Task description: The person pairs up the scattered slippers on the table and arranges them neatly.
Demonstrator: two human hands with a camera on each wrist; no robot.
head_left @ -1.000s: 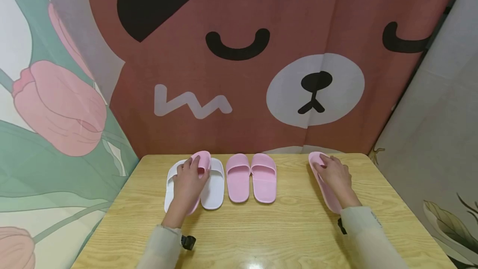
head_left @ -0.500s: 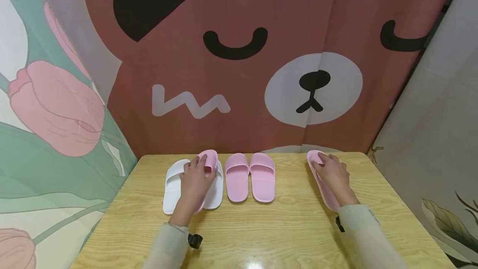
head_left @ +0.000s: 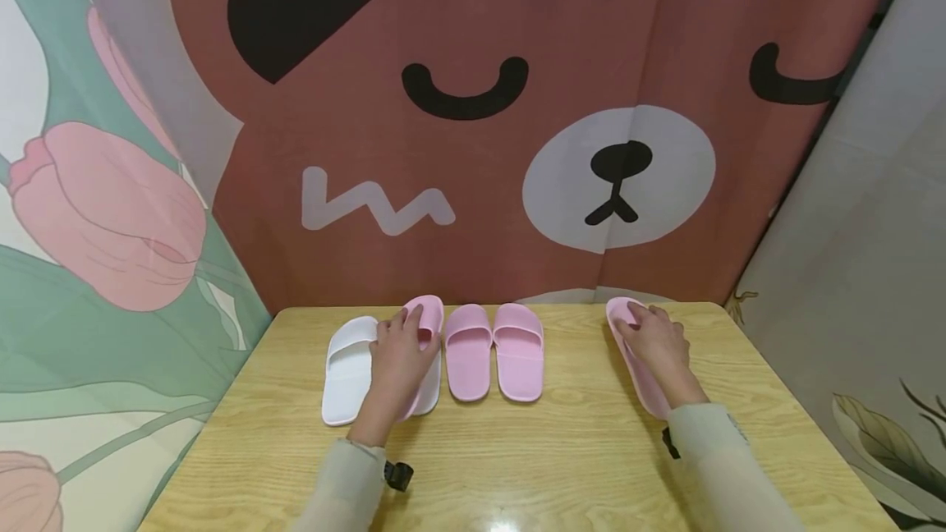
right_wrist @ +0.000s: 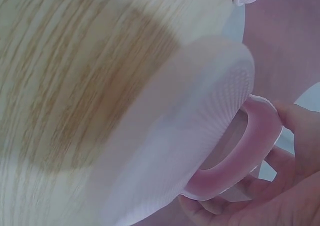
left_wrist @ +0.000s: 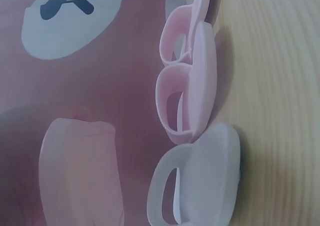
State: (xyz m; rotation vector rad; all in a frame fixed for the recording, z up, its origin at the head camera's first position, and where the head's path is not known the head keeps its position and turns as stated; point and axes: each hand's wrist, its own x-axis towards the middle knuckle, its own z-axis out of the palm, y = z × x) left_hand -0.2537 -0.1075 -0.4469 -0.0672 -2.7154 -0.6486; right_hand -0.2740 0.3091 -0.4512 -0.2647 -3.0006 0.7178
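My left hand (head_left: 399,355) grips a pink slide slipper (head_left: 429,314) by its strap, and overlaps the right-hand white slipper (head_left: 431,391) in the head view. The left wrist view has this held slipper (left_wrist: 82,173) off to the side of the white slipper (left_wrist: 212,178), with a gap between them. Far to the right, my right hand (head_left: 660,341) pinches the strap of another pink slipper (head_left: 645,384). In the right wrist view that slipper's ribbed sole (right_wrist: 185,121) is tilted, its shadow on the wood; thumb and fingers (right_wrist: 300,131) lie at the strap.
A pair of pink slippers, left one (head_left: 468,364) and right one (head_left: 520,368), lies side by side at mid-table. The other white slipper (head_left: 347,376) is left of them. Behind the wooden table (head_left: 576,466) hangs a bear-printed curtain (head_left: 488,257); patterned cloths flank both sides.
My left hand has moved right with its pink slipper, from between the white slippers to over the right one, uncovering the left white slipper. My right hand stays nearly still.
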